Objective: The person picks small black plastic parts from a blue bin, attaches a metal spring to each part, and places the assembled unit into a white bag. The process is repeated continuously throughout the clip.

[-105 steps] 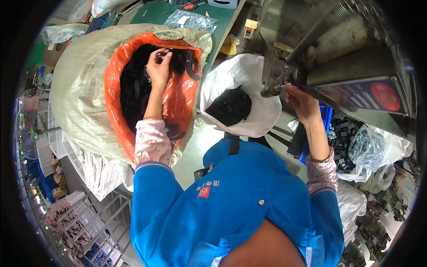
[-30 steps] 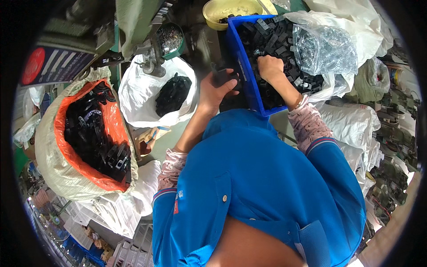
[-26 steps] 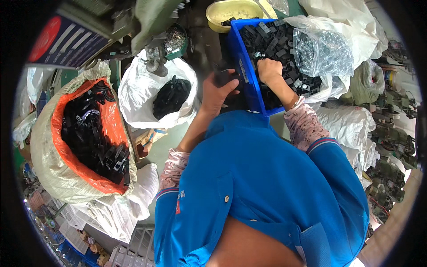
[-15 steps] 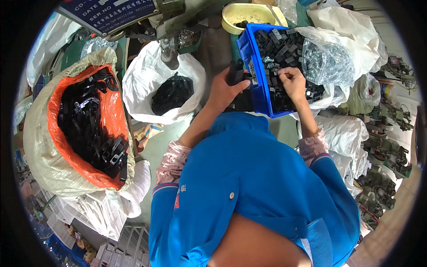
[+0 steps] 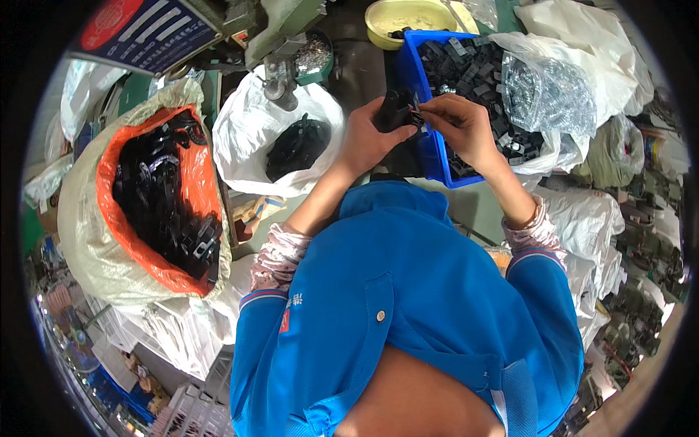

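Note:
My left hand (image 5: 371,137) is wrapped around a black plastic part (image 5: 394,109), holding it at the left edge of a blue bin (image 5: 439,162). Right beside that part, my right hand (image 5: 464,125) pinches a small metal spring (image 5: 417,116) between thumb and fingertips, touching or almost touching the part's end. My fingers cover much of the spring. Behind my right hand, the bin holds many small black plastic blocks (image 5: 477,79). A clear bag of metal springs (image 5: 550,91) lies over the bin's right side.
A white sack (image 5: 237,156) with black parts stands left of my hands. Farther left is a big woven sack (image 5: 80,233) with an orange lining, full of black parts. A yellow basin (image 5: 378,22) sits behind the bin. Machine metalwork (image 5: 280,80) overhangs the white sack.
My right hand has moved left from inside the blue bin to the black part in my left hand. The left hand has kept its hold, and the whole view has shifted slightly.

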{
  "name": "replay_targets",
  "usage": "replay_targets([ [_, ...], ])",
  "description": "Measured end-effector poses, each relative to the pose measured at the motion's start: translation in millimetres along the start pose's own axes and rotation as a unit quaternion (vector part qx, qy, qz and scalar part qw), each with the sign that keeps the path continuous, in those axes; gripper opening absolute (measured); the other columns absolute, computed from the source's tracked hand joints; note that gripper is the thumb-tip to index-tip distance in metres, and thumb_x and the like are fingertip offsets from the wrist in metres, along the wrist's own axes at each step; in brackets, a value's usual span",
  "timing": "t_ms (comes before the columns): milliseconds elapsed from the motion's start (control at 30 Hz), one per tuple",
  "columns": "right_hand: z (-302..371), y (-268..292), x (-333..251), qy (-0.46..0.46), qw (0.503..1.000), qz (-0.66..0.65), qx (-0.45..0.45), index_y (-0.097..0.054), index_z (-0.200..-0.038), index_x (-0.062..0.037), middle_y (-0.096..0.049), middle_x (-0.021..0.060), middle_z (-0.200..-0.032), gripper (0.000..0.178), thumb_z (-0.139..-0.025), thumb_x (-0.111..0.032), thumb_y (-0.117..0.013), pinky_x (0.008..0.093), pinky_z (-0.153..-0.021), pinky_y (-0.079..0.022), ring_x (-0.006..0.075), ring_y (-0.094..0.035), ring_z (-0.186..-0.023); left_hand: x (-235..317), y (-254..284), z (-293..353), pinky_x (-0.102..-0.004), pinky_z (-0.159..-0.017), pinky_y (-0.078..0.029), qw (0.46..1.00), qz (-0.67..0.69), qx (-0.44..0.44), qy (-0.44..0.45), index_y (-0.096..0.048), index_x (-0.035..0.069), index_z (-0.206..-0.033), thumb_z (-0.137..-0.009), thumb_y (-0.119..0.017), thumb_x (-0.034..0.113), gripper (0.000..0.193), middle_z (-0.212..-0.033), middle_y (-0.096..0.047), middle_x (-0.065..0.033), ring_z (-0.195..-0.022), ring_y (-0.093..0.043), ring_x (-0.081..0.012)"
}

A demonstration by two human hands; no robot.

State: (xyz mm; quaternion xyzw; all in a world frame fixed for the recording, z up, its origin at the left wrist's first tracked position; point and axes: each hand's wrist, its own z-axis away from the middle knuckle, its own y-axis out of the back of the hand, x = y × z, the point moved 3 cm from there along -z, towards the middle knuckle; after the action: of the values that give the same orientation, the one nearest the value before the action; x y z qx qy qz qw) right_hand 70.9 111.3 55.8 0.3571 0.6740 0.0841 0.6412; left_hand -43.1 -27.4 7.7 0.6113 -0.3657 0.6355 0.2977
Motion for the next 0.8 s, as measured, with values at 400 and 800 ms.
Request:
replay_targets([
  [400, -45, -48, -13, -0.011, 0.965, -0.205, -0.163, -0.051, -0.123, 0.0017, -0.064, 0.0116, -0.111, 0.03, -0.096, -0.011, -0.052, 0.0303, -0.081, -0.053, 0.0182, -0.062, -0.101, -4, 30, 36, -0.0244, -0.07, -0.05, 0.965, 0.058, 0.256, -0.009, -0.057, 0.0, -0.105, -0.081, -0.07, 0.002, 0.028, -0.093, -0.064, -0.006, -0.081, -0.061, -0.0104],
  [800, -62, -94, -9, -0.253, 0.798, -0.481, -0.261, -0.059, -0.117, 0.0025, -0.067, 0.0092, -0.094, 0.029, -0.091, -0.01, -0.061, 0.0288, -0.083, -0.054, 0.0181, -0.067, -0.087, 9, 73, 67, -0.0234, -0.073, -0.049, 0.934, -0.133, 0.32, -0.087, -0.063, 0.0, -0.094, -0.08, -0.069, 0.003, 0.015, -0.089, -0.065, -0.0015, -0.08, -0.058, -0.0063],
])
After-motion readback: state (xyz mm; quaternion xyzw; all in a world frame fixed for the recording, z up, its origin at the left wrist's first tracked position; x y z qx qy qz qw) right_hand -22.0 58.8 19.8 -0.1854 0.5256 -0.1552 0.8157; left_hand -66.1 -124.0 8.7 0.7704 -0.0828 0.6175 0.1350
